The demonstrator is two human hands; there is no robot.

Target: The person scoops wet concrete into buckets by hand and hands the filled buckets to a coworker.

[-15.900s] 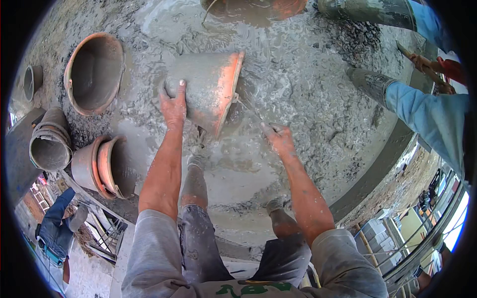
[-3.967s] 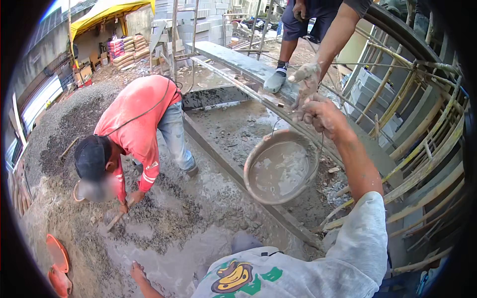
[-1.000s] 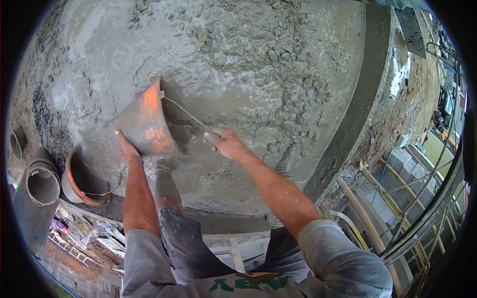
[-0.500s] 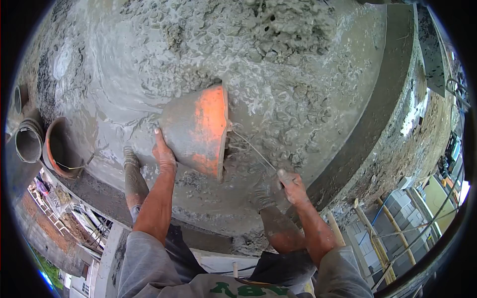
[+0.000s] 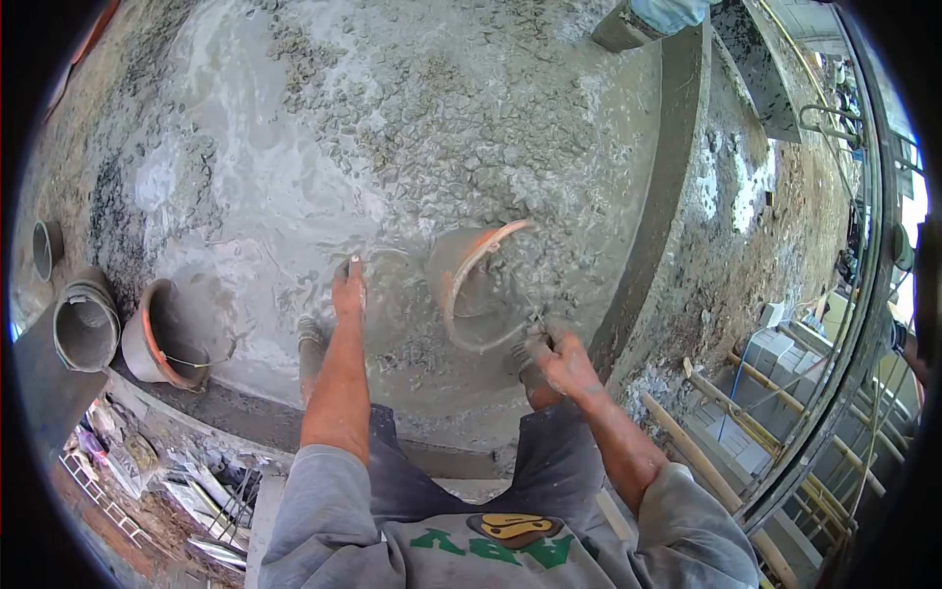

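In the head view, the left hand (image 5: 349,294) had fingers loosely extended, apart from the cement-coated orange bucket (image 5: 448,260), which tilted between the hands, its mouth toward the right hand (image 5: 561,357). That hand seemed clamped on the bucket's wire handle (image 5: 535,318), though poorly seen. Wet concrete (image 5: 304,187) spread beyond both hands.

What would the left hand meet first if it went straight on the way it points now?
Most likely the wet grey mix ahead of the left hand; the tilted bucket is off to its right. The hand's height above the mix is unclear.
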